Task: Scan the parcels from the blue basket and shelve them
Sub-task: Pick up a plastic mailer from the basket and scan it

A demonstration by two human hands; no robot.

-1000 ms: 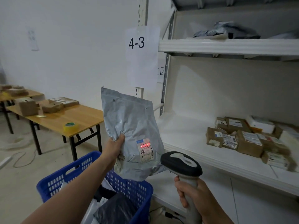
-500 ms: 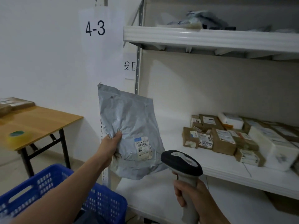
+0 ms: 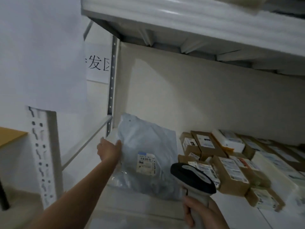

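Note:
A grey plastic mailer bag (image 3: pixel 148 146) with a white label lies tilted at the left end of the white shelf board (image 3: pixel 132 205), its top leaning toward the back wall. My left hand (image 3: pixel 109 150) grips the bag's left edge, thumb over the front. My right hand (image 3: pixel 196 212) holds the handle of a barcode scanner (image 3: pixel 192 176) in front of the shelf, its dark head just right of the bag. The blue basket is out of view.
Several brown and white labelled parcels (image 3: pixel 231 172) fill the shelf right of the bag. Another shelf board (image 3: pixel 189 23) hangs overhead. A perforated metal upright (image 3: pixel 42 156) stands at the left, and a wooden table corner (image 3: pixel 11 136) shows beyond it.
My left hand has carried the grey bag from in front of me onto the shelf's left end. The view has swung right, so the basket and table have left the frame. The scanner stays in my right hand.

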